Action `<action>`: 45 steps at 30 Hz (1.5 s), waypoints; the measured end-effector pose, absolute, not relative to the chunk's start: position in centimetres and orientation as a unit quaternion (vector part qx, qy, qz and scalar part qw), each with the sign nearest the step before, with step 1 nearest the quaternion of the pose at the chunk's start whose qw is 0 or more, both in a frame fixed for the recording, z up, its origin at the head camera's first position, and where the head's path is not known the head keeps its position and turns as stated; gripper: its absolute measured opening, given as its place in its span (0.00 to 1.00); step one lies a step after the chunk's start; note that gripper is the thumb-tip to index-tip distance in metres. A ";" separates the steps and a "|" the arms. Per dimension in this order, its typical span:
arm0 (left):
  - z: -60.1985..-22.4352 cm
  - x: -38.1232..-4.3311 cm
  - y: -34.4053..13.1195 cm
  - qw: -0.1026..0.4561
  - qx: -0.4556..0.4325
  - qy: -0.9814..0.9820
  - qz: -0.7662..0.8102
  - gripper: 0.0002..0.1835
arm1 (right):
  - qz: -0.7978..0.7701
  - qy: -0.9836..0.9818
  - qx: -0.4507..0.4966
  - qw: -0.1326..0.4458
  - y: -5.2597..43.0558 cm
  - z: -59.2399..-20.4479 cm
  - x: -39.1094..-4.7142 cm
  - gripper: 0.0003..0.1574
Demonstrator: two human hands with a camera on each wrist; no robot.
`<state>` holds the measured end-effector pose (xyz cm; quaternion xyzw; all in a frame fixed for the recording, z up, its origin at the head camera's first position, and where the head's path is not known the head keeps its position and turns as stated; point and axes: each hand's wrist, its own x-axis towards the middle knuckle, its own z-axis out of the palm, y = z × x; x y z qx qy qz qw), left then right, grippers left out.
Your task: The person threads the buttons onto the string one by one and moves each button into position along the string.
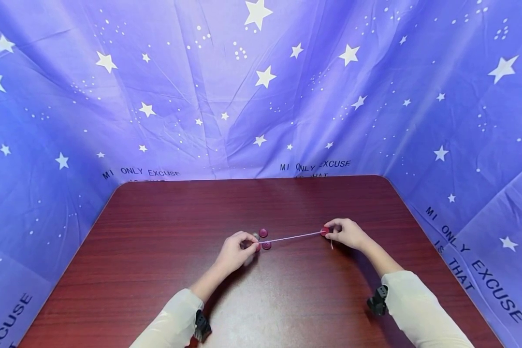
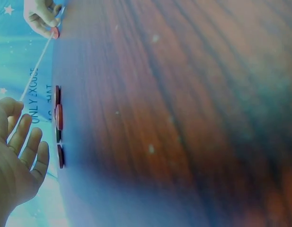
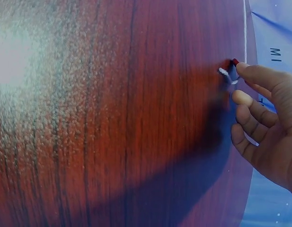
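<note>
A white string (image 1: 289,238) runs taut between the two hands, just above the table. At its left end my left hand (image 1: 236,252) pinches it between thumb and index finger; the other fingers spread loosely in the left wrist view. My right hand (image 1: 345,234) pinches a red button (image 1: 325,232) on the string. A short tail of string (image 3: 223,71) hangs below that button in the right wrist view. Beside the left fingertips lie a dark red button (image 1: 263,233), another dark red button (image 1: 267,245) and a greyish button (image 1: 255,236). A red button (image 1: 258,247) is partly hidden by the left fingers.
The dark red wood-grain table (image 1: 178,208) has rounded far corners. A blue-purple curtain (image 1: 226,96) with white stars surrounds it on the back and sides. Black devices sit at both wrists, the left one (image 1: 202,326) close to the table's surface.
</note>
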<state>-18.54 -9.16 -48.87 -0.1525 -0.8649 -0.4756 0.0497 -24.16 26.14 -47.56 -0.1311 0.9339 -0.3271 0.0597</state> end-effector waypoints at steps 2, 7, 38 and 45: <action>-48.8 -18.6 -9.1 0.049 -0.155 -0.865 -0.475 0.05 | -0.328 0.933 -0.133 0.062 26.2 -47.6 -24.1 0.19; -48.9 -18.7 -8.9 0.049 -0.159 -0.866 -0.472 0.04 | -0.336 0.930 -0.136 0.068 26.2 -47.2 -24.1 0.19; -48.3 -19.2 -8.4 0.063 -0.174 -0.857 -0.481 0.02 | -0.376 0.902 -0.212 0.028 18.6 -44.9 -23.6 0.15; -48.4 -19.3 -8.1 0.068 -0.171 -0.855 -0.484 0.03 | -0.372 0.898 -0.233 0.036 16.6 -44.7 -23.2 0.15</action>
